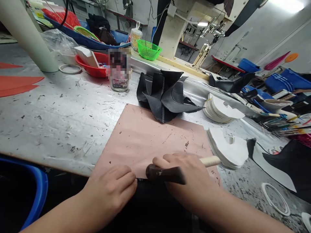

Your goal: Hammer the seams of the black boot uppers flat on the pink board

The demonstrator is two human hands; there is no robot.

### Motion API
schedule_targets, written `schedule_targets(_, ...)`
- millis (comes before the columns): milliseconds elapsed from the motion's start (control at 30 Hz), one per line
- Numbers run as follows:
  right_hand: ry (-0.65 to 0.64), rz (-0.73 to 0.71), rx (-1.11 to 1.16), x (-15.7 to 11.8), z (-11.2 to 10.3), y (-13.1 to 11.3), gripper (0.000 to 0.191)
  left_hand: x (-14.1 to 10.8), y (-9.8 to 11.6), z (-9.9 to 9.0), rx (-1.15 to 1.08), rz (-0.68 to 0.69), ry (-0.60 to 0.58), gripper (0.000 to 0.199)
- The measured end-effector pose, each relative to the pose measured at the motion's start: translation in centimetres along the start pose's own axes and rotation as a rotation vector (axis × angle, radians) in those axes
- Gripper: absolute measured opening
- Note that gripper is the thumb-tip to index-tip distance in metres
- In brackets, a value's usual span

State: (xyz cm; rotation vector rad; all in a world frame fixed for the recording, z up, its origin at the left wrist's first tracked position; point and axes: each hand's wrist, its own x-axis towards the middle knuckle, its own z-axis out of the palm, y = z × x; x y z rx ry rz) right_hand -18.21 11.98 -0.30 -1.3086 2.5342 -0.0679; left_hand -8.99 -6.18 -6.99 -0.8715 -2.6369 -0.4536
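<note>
My right hand [191, 171] is closed around a hammer, its pale wooden handle [211, 161] sticking out to the right. The dark hammer head [165, 174] is low over the near edge of a pink board [145, 136]. My left hand [114, 187] rests at that same edge, left of the hammer, with fingers curled in. Dark material shows by its fingertips, but what the fingers pinch is hidden. Folded black leather-like pieces with stitched seams [165, 94] stand at the board's far edge.
Stacks of white cut pieces [228, 149] lie right of the board. Behind are a glass jar [120, 83], a red bowl [97, 71], a green basket [148, 50] and a sewing machine [173, 38]. Orange pieces [17, 84] lie left; a blue bin [40, 184] stands below the table edge.
</note>
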Motion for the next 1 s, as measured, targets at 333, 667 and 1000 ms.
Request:
schedule_targets(333,-0.149,-0.030,0.012,1.4,-1.5,-1.8,0.011,-2.4,2.6,-1.0,0.239,0.021,-0.035,0.039)
schedule_targets(667,-0.125,-0.082,-0.022,3.2,-1.1,-2.3,0.013,-2.1,3.0,-1.1,0.167,-0.052,-0.003,0.032)
schedule_targets(1000,0.008,-0.195,-0.033,2.7,-1.2,-1.1,0.011,-1.4,3.2,-1.6,0.229,-0.037,0.095,0.042)
